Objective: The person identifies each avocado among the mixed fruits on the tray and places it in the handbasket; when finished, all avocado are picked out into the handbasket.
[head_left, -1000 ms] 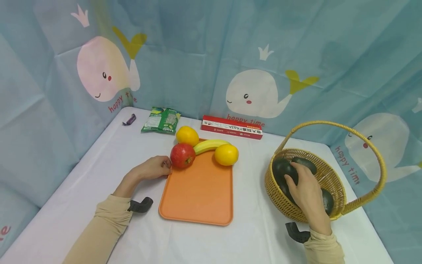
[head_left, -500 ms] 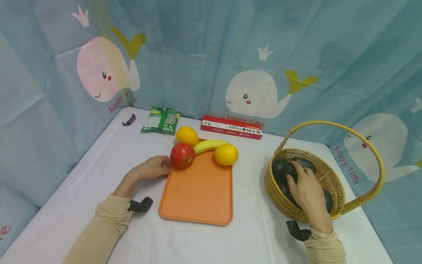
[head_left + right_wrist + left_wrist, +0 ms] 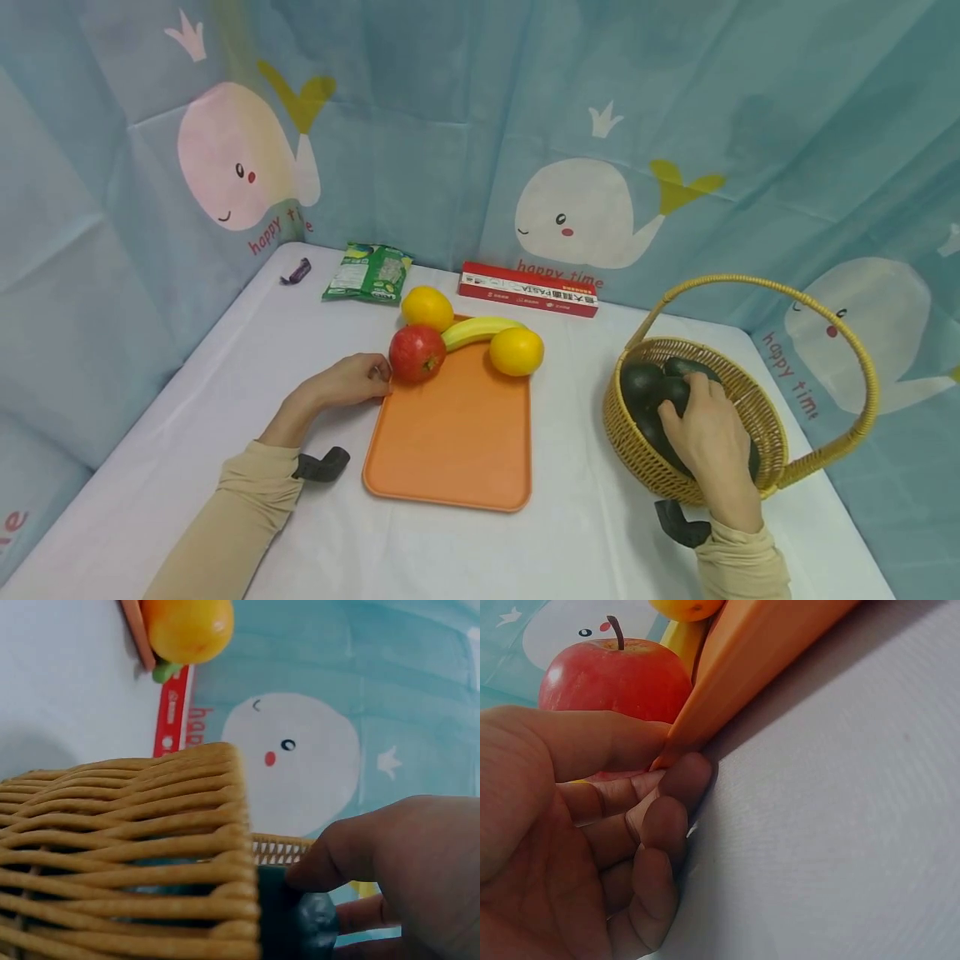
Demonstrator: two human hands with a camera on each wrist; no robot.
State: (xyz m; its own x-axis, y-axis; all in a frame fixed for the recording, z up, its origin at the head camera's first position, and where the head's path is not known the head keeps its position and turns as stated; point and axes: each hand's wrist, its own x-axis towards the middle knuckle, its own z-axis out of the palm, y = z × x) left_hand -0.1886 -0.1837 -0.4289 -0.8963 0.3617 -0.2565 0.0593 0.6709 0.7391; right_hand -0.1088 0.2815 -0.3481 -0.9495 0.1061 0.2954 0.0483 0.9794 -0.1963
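Observation:
My left hand point(image 3: 351, 379) pinches the left rim of the orange tray point(image 3: 453, 442) between thumb and fingers, as the left wrist view shows close up. A red apple point(image 3: 615, 679) with a brown stem sits on the tray right beside that hand. On the right, my right hand point(image 3: 708, 429) reaches into a wicker basket point(image 3: 626, 454) and grips a dark green avocado point(image 3: 672, 390), thumb on the near side. More dark avocados point(image 3: 640, 382) lie around it in the basket. In the right wrist view, the basket wall hides much of the held avocado point(image 3: 315, 922).
A banana point(image 3: 480, 331) and two yellow lemons point(image 3: 516, 352) lie along the tray's far end. Behind stand a red pasta box point(image 3: 528, 289), a green snack bag point(image 3: 369, 273) and a small purple wrapped sweet point(image 3: 297, 272). The basket's tall handle point(image 3: 855, 350) arches over its right side.
My right hand has shifted slightly right in the basket, and its fingers have closed round an avocado that now shows between thumb and forefinger. The left hand has stayed at the tray.

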